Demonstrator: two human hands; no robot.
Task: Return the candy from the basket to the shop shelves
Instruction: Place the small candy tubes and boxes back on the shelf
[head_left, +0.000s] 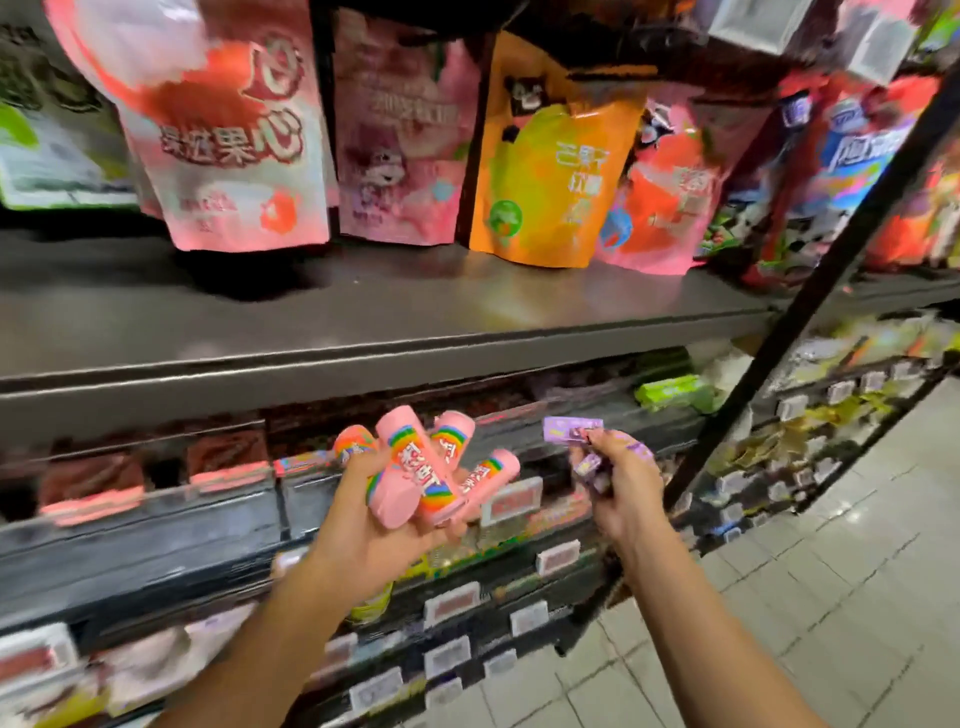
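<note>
Before the dark shop shelves (363, 358), the left hand (374, 525) cups four pink candy tubes (415, 467), fanned with long axes pointing up toward the shelves, while the right hand (618, 488) pinches small purple candy packs (571, 430), one lying level.
</note>
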